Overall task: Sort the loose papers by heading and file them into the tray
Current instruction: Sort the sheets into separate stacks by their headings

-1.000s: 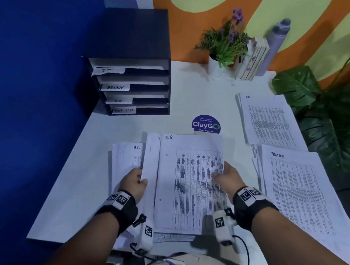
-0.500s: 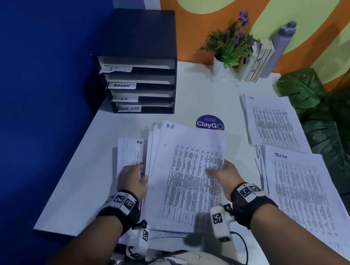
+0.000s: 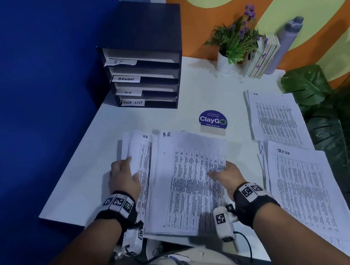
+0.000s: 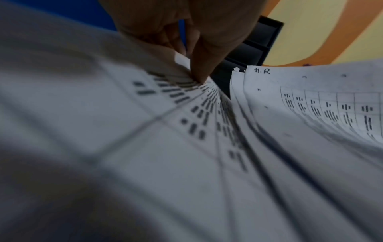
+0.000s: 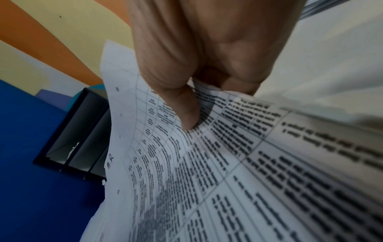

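Person standing at the white counter (image 3: 188,94), working the H.R papers. Both hands are sitting on two adjoining piles at the near edge, each headed "H.R" in pen.

Left hand (image 3: 124,177) is gripping the smaller H.R pile (image 3: 138,153). The left wrist view shows the thumb (image 4: 207,54) pressing down on the top sheet and the paper bowing up beneath it; fingers seem to be curling under the left edge. Judging this as lifting that pile toward its neighbour.

Right hand (image 3: 228,175) is pinching the right edge of the larger H.R stack (image 3: 185,179). In the right wrist view the thumb (image 5: 182,104) is bearing on the printed table, the fingers going under the sheets. The stack is bending up on that side, so it is probably being steadied or raised for squaring.

Sorting looks well along. A further H.R pile (image 3: 274,115) is lying far right, and a pile headed "TASK LIST", as best I can read it, (image 3: 302,191) is lying near right, overlapping its lower edge. Likely parked there to keep headings apart until filing.

The black file tray (image 3: 145,72) is standing at the back left of the counter, slots labelled IT, ADMIN, H.R, TASK LIST from the top down. Whether any slot holds papers I cannot tell.

A ClayGo sticker (image 3: 212,120) is sitting between papers and tray.
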`<state>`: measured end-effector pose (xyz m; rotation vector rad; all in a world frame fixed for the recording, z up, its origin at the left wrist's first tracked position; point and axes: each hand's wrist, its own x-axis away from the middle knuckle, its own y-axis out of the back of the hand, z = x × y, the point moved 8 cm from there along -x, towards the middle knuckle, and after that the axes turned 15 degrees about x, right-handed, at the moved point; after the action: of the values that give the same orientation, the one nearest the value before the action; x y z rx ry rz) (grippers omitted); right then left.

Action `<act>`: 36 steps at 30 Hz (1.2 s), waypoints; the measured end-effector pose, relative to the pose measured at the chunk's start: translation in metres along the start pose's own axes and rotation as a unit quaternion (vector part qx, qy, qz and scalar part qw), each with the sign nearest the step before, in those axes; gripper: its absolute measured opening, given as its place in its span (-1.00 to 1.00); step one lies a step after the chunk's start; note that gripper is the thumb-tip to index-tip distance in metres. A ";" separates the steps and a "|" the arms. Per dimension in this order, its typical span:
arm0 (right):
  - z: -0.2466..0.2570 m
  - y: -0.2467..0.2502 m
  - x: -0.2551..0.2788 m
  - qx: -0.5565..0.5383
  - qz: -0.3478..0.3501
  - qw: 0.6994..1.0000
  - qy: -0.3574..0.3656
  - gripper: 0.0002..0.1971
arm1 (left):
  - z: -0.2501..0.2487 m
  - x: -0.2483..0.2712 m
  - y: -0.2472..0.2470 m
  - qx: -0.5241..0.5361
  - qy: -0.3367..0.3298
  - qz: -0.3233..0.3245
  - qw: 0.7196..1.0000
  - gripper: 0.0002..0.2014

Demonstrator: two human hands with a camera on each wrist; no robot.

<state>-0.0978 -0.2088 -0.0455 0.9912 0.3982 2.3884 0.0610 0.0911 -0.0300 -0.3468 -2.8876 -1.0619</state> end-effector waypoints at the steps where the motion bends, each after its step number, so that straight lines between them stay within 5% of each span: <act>1: -0.002 0.001 0.000 -0.010 -0.001 1.000 -0.010 -0.57 | -0.002 0.001 -0.001 -0.003 -0.016 0.006 1.000 -0.45; 5: -0.004 0.003 -0.002 -0.030 -0.011 0.999 -0.010 -0.25 | -0.004 0.004 -0.005 0.062 0.010 0.033 0.997 -0.39; 11: -0.001 0.005 0.007 -0.026 -0.008 1.000 -0.003 -0.65 | -0.003 0.001 -0.015 0.122 0.096 0.094 0.983 -0.57; 17: 0.007 0.004 0.005 -0.063 0.006 0.997 0.041 -0.66 | -0.003 -0.002 -0.015 0.188 0.117 0.079 0.972 -0.69; 24: 0.008 0.019 -0.002 -0.027 -0.060 0.996 0.055 -0.47 | 0.008 -0.009 -0.012 0.170 0.142 0.069 0.973 -0.66; 32: 0.000 0.016 0.000 -0.089 -0.007 0.995 0.035 -0.74 | 0.011 -0.010 -0.008 0.201 0.166 0.042 0.965 -0.82; 36: 0.010 0.011 0.007 -0.106 0.005 0.992 0.065 -0.70 | 0.006 -0.010 -0.016 0.229 0.163 0.066 0.957 -0.55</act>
<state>-0.0982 -0.2136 -0.0293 0.7458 0.1801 2.4513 0.0671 0.0812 -0.0460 -0.2982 -2.6526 -0.3623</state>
